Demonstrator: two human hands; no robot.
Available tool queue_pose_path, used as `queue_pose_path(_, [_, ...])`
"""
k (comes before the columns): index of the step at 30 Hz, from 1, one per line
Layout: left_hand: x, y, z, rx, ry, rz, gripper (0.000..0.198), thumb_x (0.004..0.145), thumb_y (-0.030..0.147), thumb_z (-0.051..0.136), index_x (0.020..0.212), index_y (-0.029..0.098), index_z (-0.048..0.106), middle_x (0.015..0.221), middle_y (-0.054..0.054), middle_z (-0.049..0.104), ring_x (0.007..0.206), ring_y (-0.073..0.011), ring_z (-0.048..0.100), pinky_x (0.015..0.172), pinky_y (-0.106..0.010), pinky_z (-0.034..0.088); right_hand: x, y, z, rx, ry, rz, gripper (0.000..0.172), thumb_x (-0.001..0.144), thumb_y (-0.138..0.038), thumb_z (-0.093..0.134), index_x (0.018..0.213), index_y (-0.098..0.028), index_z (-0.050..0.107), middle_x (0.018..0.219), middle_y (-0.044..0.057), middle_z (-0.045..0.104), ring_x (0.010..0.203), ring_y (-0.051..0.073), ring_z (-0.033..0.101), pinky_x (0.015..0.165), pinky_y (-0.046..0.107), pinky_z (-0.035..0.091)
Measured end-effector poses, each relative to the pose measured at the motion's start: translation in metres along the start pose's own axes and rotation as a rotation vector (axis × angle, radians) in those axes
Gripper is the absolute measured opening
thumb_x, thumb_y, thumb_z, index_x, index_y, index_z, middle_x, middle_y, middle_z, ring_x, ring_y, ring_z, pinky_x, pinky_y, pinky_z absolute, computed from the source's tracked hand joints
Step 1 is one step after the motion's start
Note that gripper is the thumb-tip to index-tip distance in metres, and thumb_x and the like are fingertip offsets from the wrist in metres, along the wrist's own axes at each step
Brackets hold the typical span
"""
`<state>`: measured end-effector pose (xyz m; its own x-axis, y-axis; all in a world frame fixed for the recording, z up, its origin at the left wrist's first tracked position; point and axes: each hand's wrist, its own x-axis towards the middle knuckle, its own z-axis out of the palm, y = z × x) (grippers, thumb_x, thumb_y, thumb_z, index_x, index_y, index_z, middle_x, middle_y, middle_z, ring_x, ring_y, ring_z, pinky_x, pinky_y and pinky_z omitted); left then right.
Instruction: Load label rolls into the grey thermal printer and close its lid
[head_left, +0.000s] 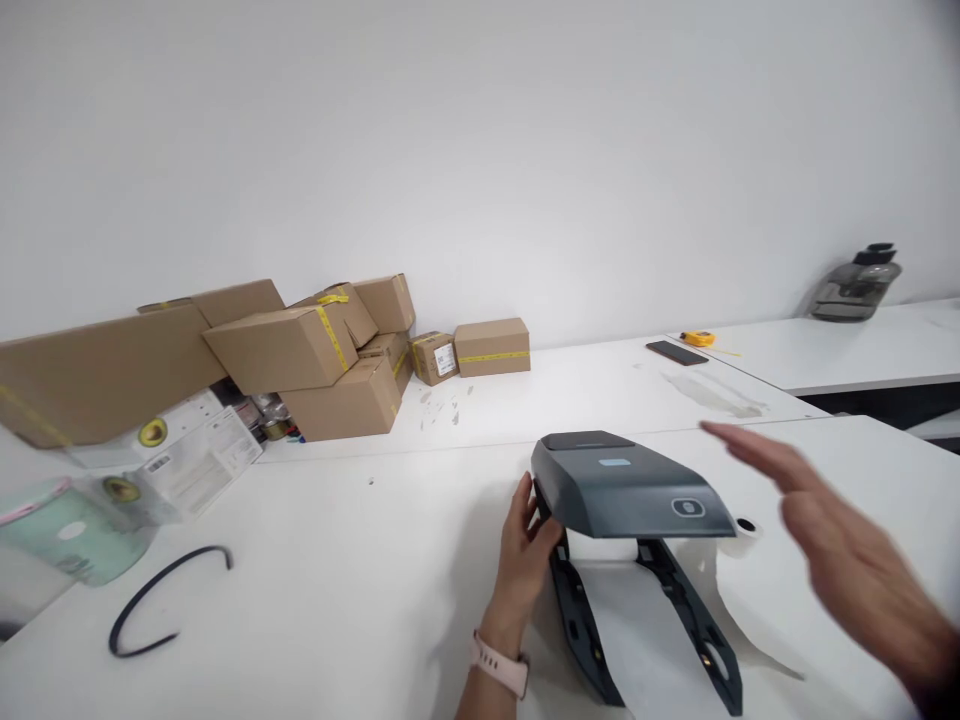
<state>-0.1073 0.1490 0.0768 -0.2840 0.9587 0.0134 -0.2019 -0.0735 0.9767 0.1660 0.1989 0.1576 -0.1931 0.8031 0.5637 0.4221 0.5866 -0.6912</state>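
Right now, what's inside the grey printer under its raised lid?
A strip of white paper lies along the printer's base, with what looks like a paper roll farther back. The lid covers the rest of the inside, so the back can't be seen.

A dark blue-grey label printer (637, 490) sat on the white tabletop (322, 610), its angular lid (600, 500) raised above the black base (583, 635). The lid's top bore a pale blue rectangle (615, 462), with an oval emblem (688, 508) near its front right corner. A broad white paper strip (645, 630) emerged from under the lid and ran between the base's side walls toward the viewer, passing out of view at the bottom.
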Motion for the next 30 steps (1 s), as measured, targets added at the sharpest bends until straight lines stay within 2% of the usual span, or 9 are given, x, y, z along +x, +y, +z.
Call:
queue_pose_path(4, [-0.030,-0.003,-0.011,-0.194,0.051,-0.125,0.070,0.092,0.066,0.053,0.153,0.033,0.046,0.167,-0.004,0.035,0.150,-0.0300,0.040,0.117,-0.042,0.042,-0.027,0.018,0.038,0.128,-0.140,0.125,0.052,0.100,-0.062,0.028,0.139,-0.043,0.059,0.156,-0.001,0.051,0.144,0.037,0.044,0.116,0.061,0.039])
queue_pose_path(8, [-0.067,-0.002,-0.005,-0.100,0.054,-0.073,0.071,0.093,0.070,0.048,0.155,0.037,0.042,0.170,0.004,0.027,0.158,-0.0232,0.023,0.125,-0.037,0.030,-0.078,0.047,0.047,0.144,-0.150,0.132,0.047,0.101,-0.058,0.031,0.123,-0.039,0.068,0.154,0.000,0.053,0.144,0.036,0.045,0.112,0.058,0.045])
queue_pose_path(11, [-0.087,0.001,0.010,-0.030,0.077,-0.068,0.081,0.090,0.070,0.056,0.159,0.035,0.033,0.172,0.005,0.022,0.160,-0.0220,0.013,0.127,-0.034,0.026,-0.108,0.044,0.051,0.153,-0.156,0.138,0.038,0.102,-0.051,0.038,0.130,-0.041,0.062,0.160,-0.001,0.045,0.148,0.033,0.040,0.109,0.054,0.049])
queue_pose_path(16, [-0.100,-0.001,0.039,-0.019,0.091,-0.111,0.100,0.086,0.061,0.069,0.164,0.026,0.017,0.173,-0.004,0.019,0.158,-0.0244,0.023,0.121,-0.029,0.036,-0.121,0.020,0.072,0.274,0.063,0.105,0.028,0.103,-0.046,0.043,0.111,-0.034,0.066,0.151,0.003,0.053,0.151,0.030,0.035,0.120,0.055,0.035])
queue_pose_path(20, [-0.100,-0.006,0.049,-0.051,0.158,-0.131,0.099,0.086,0.055,0.071,0.163,0.024,0.017,0.170,-0.010,0.027,0.151,-0.0267,0.038,0.113,-0.029,0.046,-0.117,0.006,0.085,0.458,0.153,0.294,0.028,0.098,-0.054,0.051,0.094,-0.028,0.061,0.150,0.008,0.054,0.144,0.031,0.045,0.116,0.050,0.038])
queue_pose_path(22, [-0.102,-0.007,0.051,-0.061,0.172,-0.118,0.096,0.085,0.054,0.072,0.161,0.023,0.022,0.168,-0.010,0.033,0.150,-0.0281,0.040,0.112,-0.030,0.047,-0.116,0.000,0.085,0.576,0.164,0.473,0.036,0.090,-0.061,0.059,0.104,-0.028,0.059,0.154,0.009,0.051,0.142,0.031,0.048,0.114,0.047,0.043])
queue_pose_path(25, [-0.106,-0.007,0.052,-0.059,0.158,-0.098,0.086,0.084,0.051,0.074,0.156,0.023,0.034,0.159,-0.011,0.048,0.142,-0.0295,0.050,0.109,-0.034,0.049,-0.115,-0.005,0.080,0.672,0.122,0.698,0.067,0.079,-0.067,0.066,0.132,-0.028,0.052,0.154,0.012,0.052,0.141,0.033,0.051,0.112,0.046,0.046])
queue_pose_path(27, [-0.108,-0.005,0.053,-0.060,0.138,-0.091,0.077,0.084,0.051,0.073,0.150,0.022,0.043,0.149,-0.012,0.059,0.133,-0.0295,0.058,0.106,-0.036,0.052,-0.115,-0.006,0.074,0.672,0.042,0.758,0.078,0.079,-0.067,0.066,0.142,-0.025,0.049,0.150,0.013,0.057,0.138,0.034,0.054,0.113,0.048,0.047])
queue_pose_path(30, [-0.110,0.000,0.052,-0.050,0.135,-0.082,0.068,0.083,0.051,0.074,0.139,0.019,0.053,0.140,-0.014,0.065,0.127,-0.0299,0.063,0.106,-0.039,0.051,-0.115,-0.006,0.067,0.667,-0.045,0.800,0.077,0.081,-0.067,0.064,0.145,-0.025,0.051,0.148,0.011,0.060,0.138,0.033,0.054,0.113,0.047,0.047])
